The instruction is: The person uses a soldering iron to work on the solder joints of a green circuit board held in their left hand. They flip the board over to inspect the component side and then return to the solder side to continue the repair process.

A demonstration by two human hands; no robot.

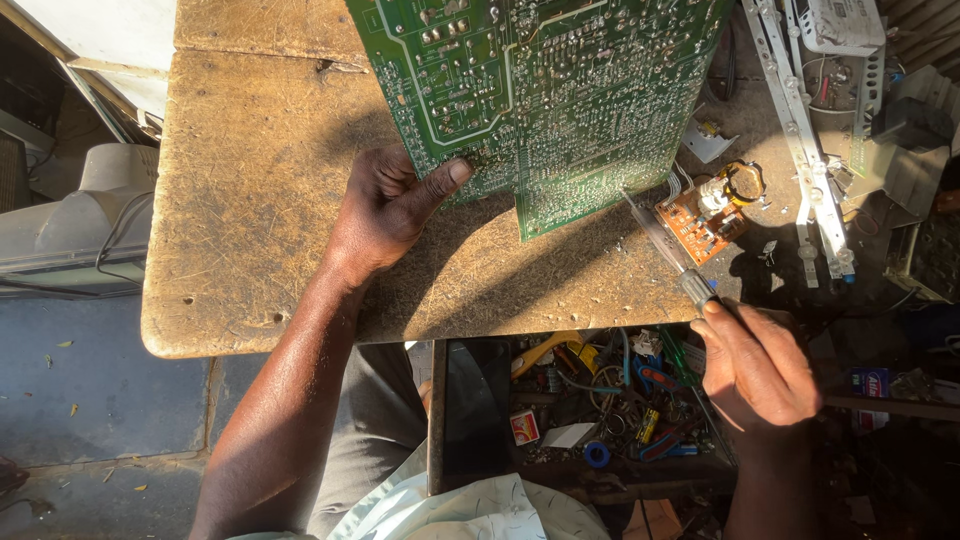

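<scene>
The left hand [385, 215] is pinching the near left edge of a large green circuit board [540, 90], thumb on top over the solder side, fingers [452, 174] wrapped under the edge; the board is resting tilted on the worn wooden table [250, 200], far centre, partly running out of view at the top. The right hand [760, 365] is gripping a slim tool with a clear handle [665, 245], fingers closed round its metal collar, the tip touching or just short of the board's near right edge; cannot tell which. Risks: the board is being held by one edge only, so pressure from the tool could be pivoting it or sliding it out of the pinch; the tip could be skidding across the solder joints and bridging or scratching tracks. A small orange circuit board [700, 225] with a coil is lying just beside the tool's path and could get knocked. Packages: a small red and white box [524, 427] is sitting in the cluttered drawer near centre, a white flat card [568, 435] beside it, a blue tape roll [597, 454] just nearer; a white labelled module [840, 25] far right.
</scene>
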